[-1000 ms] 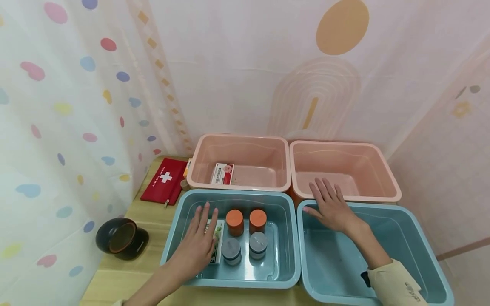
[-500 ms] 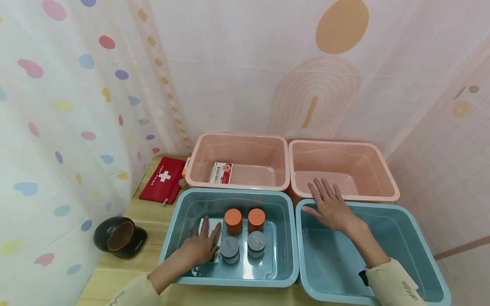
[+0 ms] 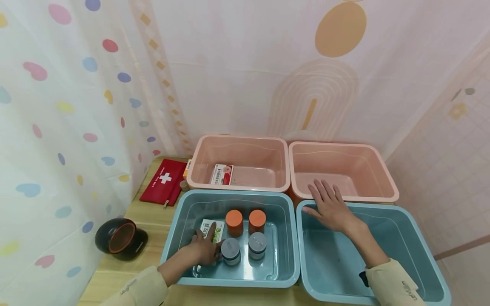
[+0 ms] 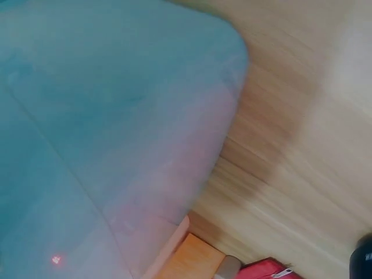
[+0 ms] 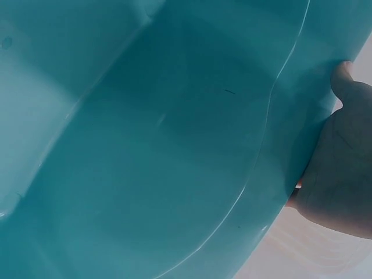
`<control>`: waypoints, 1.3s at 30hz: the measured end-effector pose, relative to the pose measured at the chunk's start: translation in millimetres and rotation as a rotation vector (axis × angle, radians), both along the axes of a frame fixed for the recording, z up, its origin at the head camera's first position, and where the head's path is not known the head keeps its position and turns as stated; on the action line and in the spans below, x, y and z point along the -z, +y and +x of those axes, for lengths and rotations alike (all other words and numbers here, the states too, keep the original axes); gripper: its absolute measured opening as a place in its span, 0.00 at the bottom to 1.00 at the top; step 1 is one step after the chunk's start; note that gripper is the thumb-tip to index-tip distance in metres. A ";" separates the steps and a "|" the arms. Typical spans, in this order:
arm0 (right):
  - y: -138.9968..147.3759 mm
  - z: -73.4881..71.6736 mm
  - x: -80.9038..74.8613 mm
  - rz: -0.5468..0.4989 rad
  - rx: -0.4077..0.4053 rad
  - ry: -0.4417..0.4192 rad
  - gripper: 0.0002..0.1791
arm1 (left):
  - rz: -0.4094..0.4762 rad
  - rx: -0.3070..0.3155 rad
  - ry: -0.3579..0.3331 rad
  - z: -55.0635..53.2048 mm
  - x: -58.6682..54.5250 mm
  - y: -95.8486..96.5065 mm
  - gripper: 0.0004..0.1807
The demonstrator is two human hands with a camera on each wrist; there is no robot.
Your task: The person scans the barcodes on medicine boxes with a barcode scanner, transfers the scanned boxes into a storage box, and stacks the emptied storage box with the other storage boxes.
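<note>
My left hand [image 3: 203, 251] is down inside the left blue bin [image 3: 199, 194]. It grips a white and green medicine box [image 3: 218, 233], with one finger along its top and the thumb to its right. Close by stand two bottles with orange lids [image 3: 234, 217] and two jars with grey lids [image 3: 231, 247]. My right hand [image 3: 332, 211] rests with straight fingers over the rim between the right blue bin [image 3: 411, 219] and the right pink bin [image 3: 387, 170]. The right wrist view shows the thumb [image 5: 344, 78] against the blue wall. Neither hand's work shows in the left wrist view.
Another medicine box [image 3: 222, 174] lies in the left pink bin [image 3: 281, 165]. On the wooden table [image 3: 115, 276], a red first aid pouch [image 3: 162, 180] and a black rounded device [image 3: 121, 238] sit at the left. A patterned curtain [image 3: 237, 76] hangs behind.
My left hand has gone down into the left blue bin; its fingers, spread above the medicine box a second ago, are now more bent around it. My right hand stays in place.
</note>
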State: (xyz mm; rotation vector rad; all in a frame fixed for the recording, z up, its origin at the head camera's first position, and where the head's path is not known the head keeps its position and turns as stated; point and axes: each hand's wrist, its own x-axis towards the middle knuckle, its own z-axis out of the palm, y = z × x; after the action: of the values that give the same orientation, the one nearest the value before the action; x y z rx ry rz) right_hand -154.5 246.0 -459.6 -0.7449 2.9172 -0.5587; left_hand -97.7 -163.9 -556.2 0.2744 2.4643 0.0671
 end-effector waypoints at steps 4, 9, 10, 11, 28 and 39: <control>0.6 -1.0 2.4 0.018 0.009 -0.006 0.46 | 0.106 -0.038 0.046 -1.6 -7.0 -0.2 0.23; 0.7 -0.9 3.0 0.020 0.015 0.000 0.46 | 0.264 -0.138 0.156 7.6 -39.3 7.3 0.16; 0.5 -1.0 2.9 0.022 0.016 -0.004 0.46 | 0.284 -0.157 0.180 9.9 -46.2 8.6 0.16; -0.2 -0.7 2.2 0.021 0.016 -0.007 0.46 | 0.298 -0.172 0.203 12.1 -52.7 9.7 0.16; -3.4 2.5 -5.2 0.028 0.016 -0.014 0.44 | 0.208 -0.208 0.579 45.7 -101.3 18.9 0.20; -1.5 4.0 -3.2 -0.037 0.004 0.006 0.48 | 0.147 -0.260 0.732 75.9 -132.5 5.8 0.40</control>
State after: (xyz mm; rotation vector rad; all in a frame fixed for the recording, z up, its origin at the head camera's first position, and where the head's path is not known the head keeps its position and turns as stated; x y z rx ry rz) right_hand -150.5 244.5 -456.4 -0.7461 2.9225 -0.6136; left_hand -21.8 -158.2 -423.8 0.0324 3.2193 0.3061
